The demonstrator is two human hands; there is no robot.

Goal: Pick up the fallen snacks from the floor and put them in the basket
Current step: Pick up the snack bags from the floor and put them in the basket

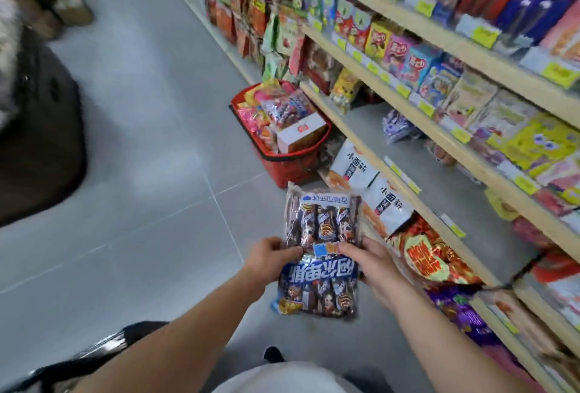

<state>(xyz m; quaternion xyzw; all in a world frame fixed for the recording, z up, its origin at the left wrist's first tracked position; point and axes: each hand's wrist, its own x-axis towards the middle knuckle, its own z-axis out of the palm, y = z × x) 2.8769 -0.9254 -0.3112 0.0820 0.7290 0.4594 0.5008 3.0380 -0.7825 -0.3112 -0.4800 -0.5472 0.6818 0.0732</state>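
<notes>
While both hands grip it, blue-banded snack bag [320, 254] shows inverted Chinese lettering.

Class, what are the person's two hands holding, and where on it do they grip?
Both hands, left hand and right hand, hold one blue-and-brown plastic snack bag by its side edges, near mid-height.

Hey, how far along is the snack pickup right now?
Mostly underway. The red basket already holds many packets. Both hands, left hand and right hand, hold a blue-and-brown snack bag above the floor, not yet in the basket. White packets beside the basket may still need collecting.
</notes>
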